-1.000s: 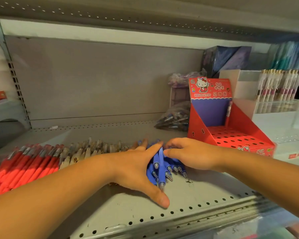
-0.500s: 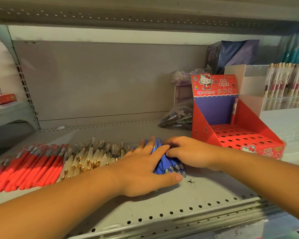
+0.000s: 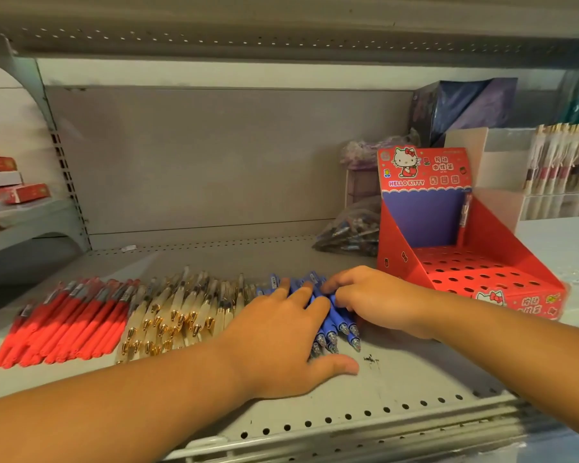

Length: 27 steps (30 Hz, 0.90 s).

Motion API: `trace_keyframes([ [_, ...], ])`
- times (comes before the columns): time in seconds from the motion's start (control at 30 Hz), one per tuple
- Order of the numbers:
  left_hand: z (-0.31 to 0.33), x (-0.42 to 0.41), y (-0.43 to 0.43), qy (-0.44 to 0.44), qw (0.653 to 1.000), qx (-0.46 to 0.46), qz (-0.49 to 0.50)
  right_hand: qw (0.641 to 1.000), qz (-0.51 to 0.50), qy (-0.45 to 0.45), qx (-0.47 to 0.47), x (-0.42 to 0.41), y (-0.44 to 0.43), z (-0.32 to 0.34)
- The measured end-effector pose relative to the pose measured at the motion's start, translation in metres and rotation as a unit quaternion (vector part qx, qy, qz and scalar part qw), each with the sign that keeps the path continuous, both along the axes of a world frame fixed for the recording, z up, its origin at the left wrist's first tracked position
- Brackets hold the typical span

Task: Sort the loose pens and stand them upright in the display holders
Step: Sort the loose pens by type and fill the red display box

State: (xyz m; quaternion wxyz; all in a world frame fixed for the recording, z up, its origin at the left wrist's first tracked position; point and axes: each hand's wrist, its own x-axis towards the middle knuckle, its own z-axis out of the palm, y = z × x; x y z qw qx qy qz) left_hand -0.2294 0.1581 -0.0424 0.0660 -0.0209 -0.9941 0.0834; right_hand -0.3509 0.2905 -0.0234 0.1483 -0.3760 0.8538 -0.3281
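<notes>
1. A stationery shop aisle: grey perforated metal shelf with slotted uprights.
2. Stock in bulk: red pens, gold-tipped pens, blue pens.
3. A red Hello Kitty display holder beside bagged pens.

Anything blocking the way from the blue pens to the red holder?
Nothing visible. The blue pens lie under both hands, and bare shelf separates them from the red holder, whose holes are open; one pen stands at its back.

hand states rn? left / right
Left hand: open, palm flat on the blue pens, not gripping.
Right hand: fingers curled against the same pens; a closed grip cannot be told.
</notes>
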Motion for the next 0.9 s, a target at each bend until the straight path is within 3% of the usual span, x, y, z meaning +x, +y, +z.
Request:
trace_keyframes([
  [0.17, 0.001, -0.007, -0.003, 0.008, 1.000, 0.013, 0.007, 0.999, 0.048, -0.005, 0.021, 0.003, 0.010, 0.006],
  [0.4, -0.004, 0.000, -0.009, -0.029, 0.999, 0.030, 0.021, 0.966, 0.227, 0.018, 0.125, 0.005, 0.040, 0.014],
  [0.53, -0.002, -0.008, -0.011, -0.026, 1.000, 0.000, 0.010, 0.960, 0.205, 0.134, 0.133, -0.001, 0.034, 0.011],
  [0.67, -0.003, -0.009, -0.016, -0.042, 0.999, 0.032, 0.008, 0.954, 0.203, 0.187, 0.118, -0.002, 0.029, 0.007],
  [0.8, -0.003, -0.007, -0.016, -0.035, 0.997, 0.064, 0.003, 0.958, 0.186, 0.197, 0.091, -0.007, 0.025, 0.001],
  [0.9, -0.004, -0.009, -0.016, -0.009, 0.998, 0.059, 0.002, 0.978, 0.151, 0.129, 0.069, -0.012, 0.029, -0.003],
])
